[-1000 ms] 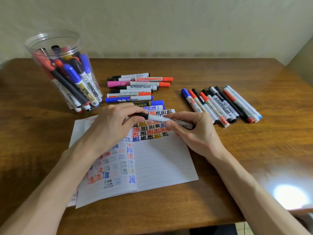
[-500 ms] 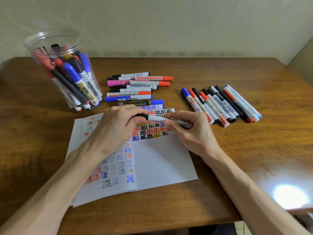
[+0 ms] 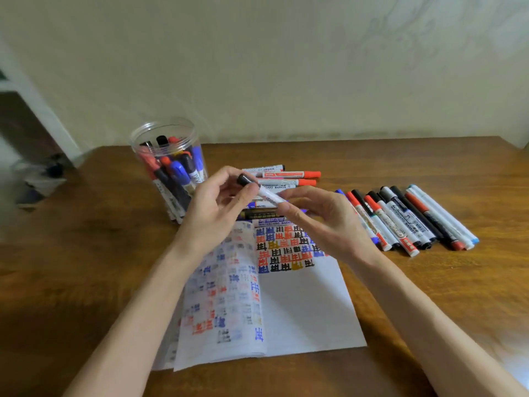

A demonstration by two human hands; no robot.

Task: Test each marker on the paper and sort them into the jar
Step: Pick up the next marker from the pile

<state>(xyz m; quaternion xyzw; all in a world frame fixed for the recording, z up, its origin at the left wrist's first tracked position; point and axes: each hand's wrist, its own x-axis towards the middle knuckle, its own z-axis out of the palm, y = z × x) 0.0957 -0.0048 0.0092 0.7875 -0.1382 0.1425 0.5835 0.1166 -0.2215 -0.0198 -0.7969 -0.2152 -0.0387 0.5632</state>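
Fingers of the left hand and right hand pinch a black-capped marker above the scribbled paper mid-frame; the jar upper left looks well filled, though two batches of markers wait on the tabletop.

Brown wooden table shown with plain grain, backed by a pale cream wall, white frame set at the far left beside a dark opening, blurred clutter seen below, too smeared to be identified.
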